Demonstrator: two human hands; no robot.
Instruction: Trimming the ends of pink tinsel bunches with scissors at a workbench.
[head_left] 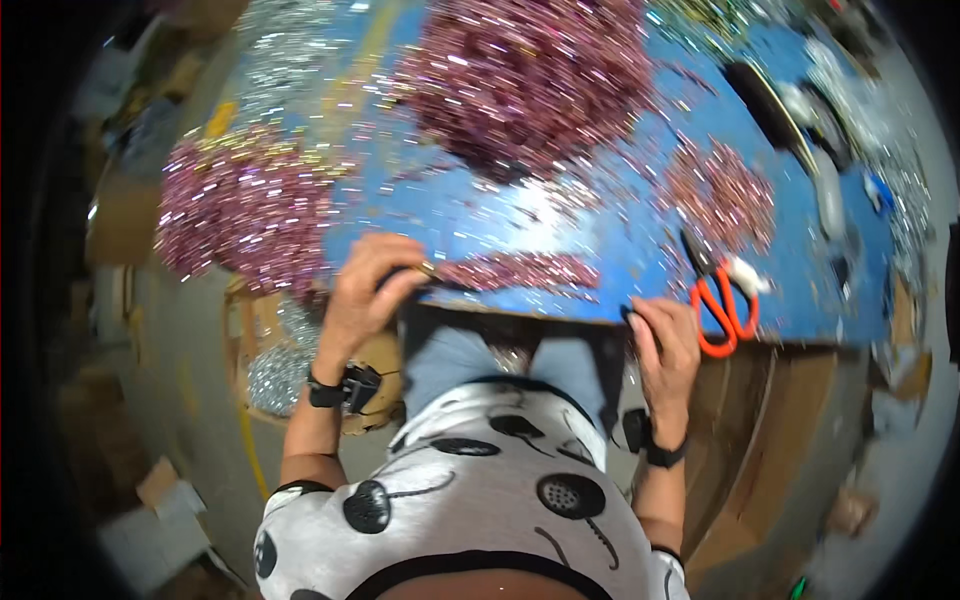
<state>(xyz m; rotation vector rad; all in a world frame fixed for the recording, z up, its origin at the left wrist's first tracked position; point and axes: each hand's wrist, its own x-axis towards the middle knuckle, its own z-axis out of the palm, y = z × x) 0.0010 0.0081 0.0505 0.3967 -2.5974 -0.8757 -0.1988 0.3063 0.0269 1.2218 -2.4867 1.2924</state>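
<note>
A short bundle of shiny pink tinsel strands (530,270) lies along the near edge of the blue table (450,215). My left hand (370,285) pinches its left end, where a small gold-coloured bit shows at the fingertips. On the other side, my right hand (668,340) is at the table edge, thumb and fingers closed around a small dark thing too small to name. Just right of that hand rest scissors (722,310) with orange handles and dark blades pointing away from me.
A big pink tinsel heap (530,80) covers the table's far middle. Another pink bunch (240,210) hangs over the left edge. Loose pink strands (720,195) lie behind the scissors. A dark brush (768,105) sits far right. Below are silver tinsel (280,375) and a cardboard box (770,430).
</note>
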